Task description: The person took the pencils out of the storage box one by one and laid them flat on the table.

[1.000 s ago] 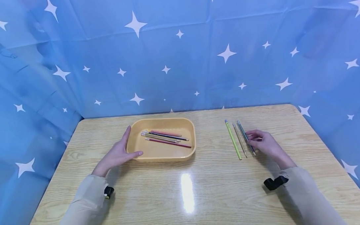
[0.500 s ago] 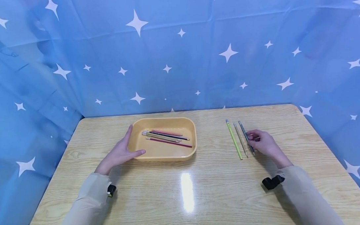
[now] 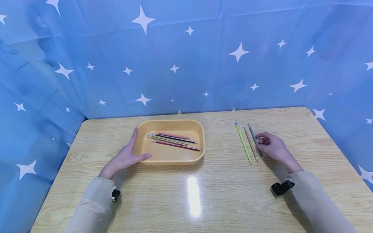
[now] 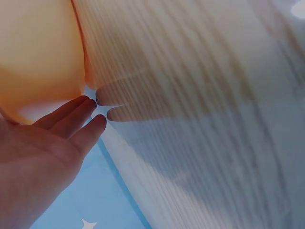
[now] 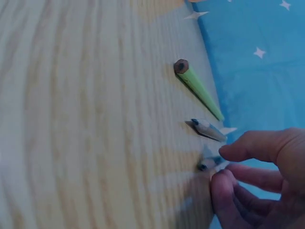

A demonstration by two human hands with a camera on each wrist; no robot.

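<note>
A yellow-orange plastic tray [image 3: 172, 163] sits left of centre on the table, with several pencils lying in it. My left hand [image 3: 126, 156] rests against the tray's left end, fingers extended along the outside and thumb by the near rim. On the right, three pencils lie roughly side by side: a lime-green pencil [image 3: 243, 143], a silvery-tan pencil [image 3: 250, 143] and a dark teal pencil [image 3: 253, 132]. My right hand [image 3: 275, 148] pinches the teal pencil between thumb and fingers, towards its lower half. In the right wrist view the teal pencil's end [image 5: 206, 165] shows between the fingertips.
The wood-grain table [image 3: 226, 197] ends at a blue curtain with white stars [image 3: 185, 68] behind and at both sides. A band of tabletop separates the tray from the loose pencils. Glare [image 3: 193, 196] lies on the near middle.
The teal pencil has turned slightly, its near end shifting left towards the tan pencil. The left hand stays at the tray. The head view has shifted a little.
</note>
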